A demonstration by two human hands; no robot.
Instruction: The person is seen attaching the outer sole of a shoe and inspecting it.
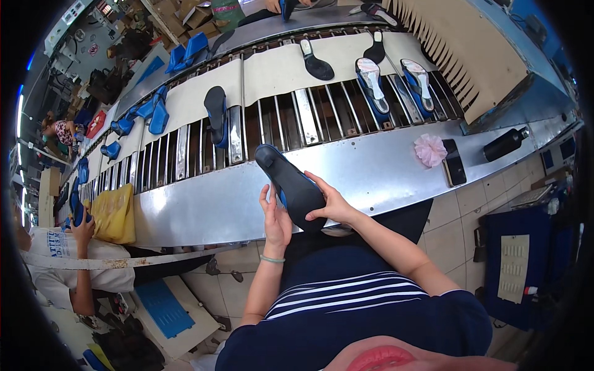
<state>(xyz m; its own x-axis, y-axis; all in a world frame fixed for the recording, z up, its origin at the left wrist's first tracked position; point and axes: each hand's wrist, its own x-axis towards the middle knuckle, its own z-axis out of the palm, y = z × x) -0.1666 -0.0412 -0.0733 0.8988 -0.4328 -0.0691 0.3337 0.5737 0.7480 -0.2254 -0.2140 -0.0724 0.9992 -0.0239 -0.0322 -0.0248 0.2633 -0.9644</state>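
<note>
A blue shoe [294, 182] is tilted in front of me with its black sole facing up and its heel pointing to the far left. My right hand [331, 201] grips the wide front part, thumb on the sole and fingers along the right edge. On the other side, my left hand [276, 219] holds the shoe's left edge with bent fingers, partly hidden behind it. Just beyond, another blue shoe [216, 114] lies sole up on the roller conveyor [306, 117]. Two blue shoes with pale soles [372, 86] lie farther right, near black soles [318, 65].
The metal ledge [204, 213] runs between me and the conveyor. On its right are a pink scrunchie [430, 150], a phone [455, 164] and a black bottle [506, 144]. A fringed machine opening [470, 55] covers the conveyor's right end. A co-worker [80, 260] sits left beside a yellow bag [116, 213].
</note>
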